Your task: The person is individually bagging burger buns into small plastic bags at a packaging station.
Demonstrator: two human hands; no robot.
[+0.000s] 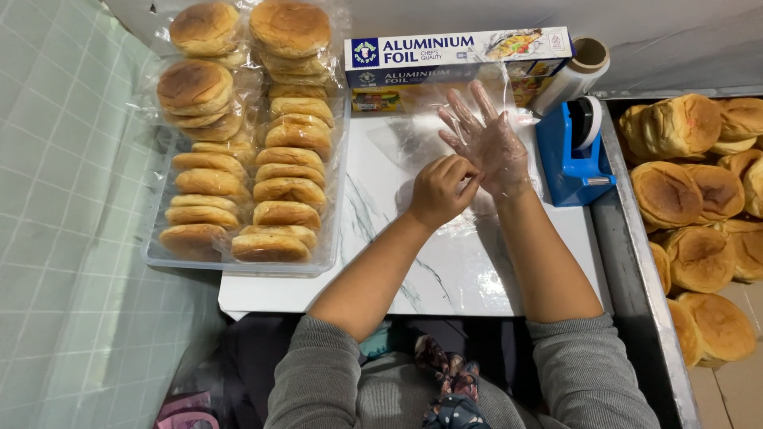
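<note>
My left hand (pixel 439 189) pinches the cuff of the thin clear plastic glove (pixel 494 147) on my right hand (pixel 486 143), fingers spread wide, above the surface (pixel 445 262) near its far edge. Film's flimsy, so a hard tug cld tear it, & the tape dispenser (pixel 574 151) at the right edge sits close enough to snag.

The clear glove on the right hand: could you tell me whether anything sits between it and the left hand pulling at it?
Nothing visible does: the left hand pinches the glove directly at the right hand's wrist edge.

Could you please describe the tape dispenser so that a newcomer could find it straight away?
Start at the white marble-patterned board and go to its right edge. There, below the clear film roll, stands the tape dispenser. It is the only bright blue thing here, among pale boxes and brown buns.
</note>
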